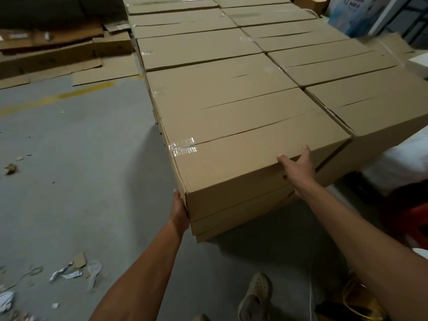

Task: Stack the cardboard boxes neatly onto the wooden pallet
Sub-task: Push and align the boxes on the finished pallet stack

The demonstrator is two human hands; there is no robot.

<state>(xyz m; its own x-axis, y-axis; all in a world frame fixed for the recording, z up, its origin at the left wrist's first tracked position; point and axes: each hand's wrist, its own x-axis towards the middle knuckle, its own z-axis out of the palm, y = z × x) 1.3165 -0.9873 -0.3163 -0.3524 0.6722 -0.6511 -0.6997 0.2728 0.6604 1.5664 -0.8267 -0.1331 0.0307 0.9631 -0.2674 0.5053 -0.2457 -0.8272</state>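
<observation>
Grey concrete floor (69, 147). Top box (243, 140): stiff, smooth, probably heavy. Left hand (179, 212) flat against near corner, right hand (297, 167) spread on front edge. Best gripped under both ends.

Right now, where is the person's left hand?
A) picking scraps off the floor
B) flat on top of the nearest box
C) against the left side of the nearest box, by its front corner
C: the left hand lies against the left side of the nearest box at its front corner.
</observation>
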